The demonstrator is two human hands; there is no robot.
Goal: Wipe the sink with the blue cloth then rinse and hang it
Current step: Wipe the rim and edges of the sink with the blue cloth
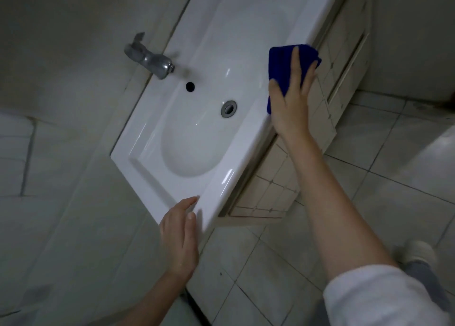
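Blue cloth (280,62) lengthwise along sink rim (248,150) under right hand (291,104)

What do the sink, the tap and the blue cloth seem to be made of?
Sink: probably glazed ceramic; white, glossy, with sharp light reflections.
Tap: metal, dull grey shine, maybe chrome.
Blue cloth: soft fabric, perhaps microfibre; it bunches under the right hand.

No readable text, label or number anywhere.
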